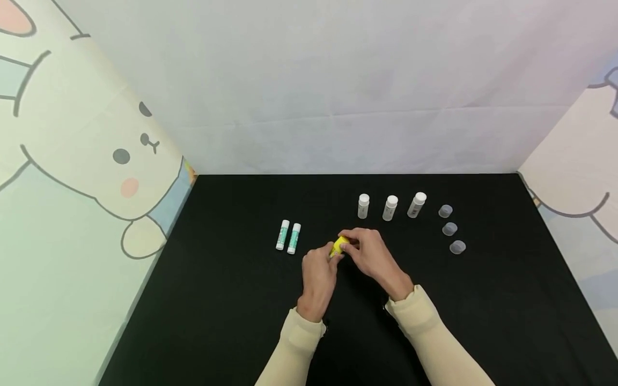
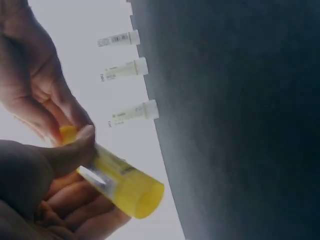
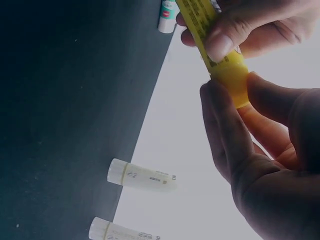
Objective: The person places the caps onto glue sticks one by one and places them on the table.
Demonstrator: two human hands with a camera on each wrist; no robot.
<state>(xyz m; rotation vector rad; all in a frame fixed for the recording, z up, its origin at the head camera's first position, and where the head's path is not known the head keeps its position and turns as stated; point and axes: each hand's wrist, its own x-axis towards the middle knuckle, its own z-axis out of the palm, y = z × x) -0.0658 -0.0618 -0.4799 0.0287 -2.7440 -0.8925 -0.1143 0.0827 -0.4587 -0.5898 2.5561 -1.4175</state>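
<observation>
A yellow glue stick is held between both hands above the dark table. My left hand grips its body, the thumb pressed along the printed label in the right wrist view. At the other end, my right hand pinches the plain yellow end between thumb and fingers. The left wrist view shows the wide yellow base jutting out from the left hand. Left of the hands lie two green-and-white glue sticks, side by side.
Beyond the hands is a row of three white tubes with white ends. Three small translucent caps form a line to their right. A pale cloth wall borders the black table at the back.
</observation>
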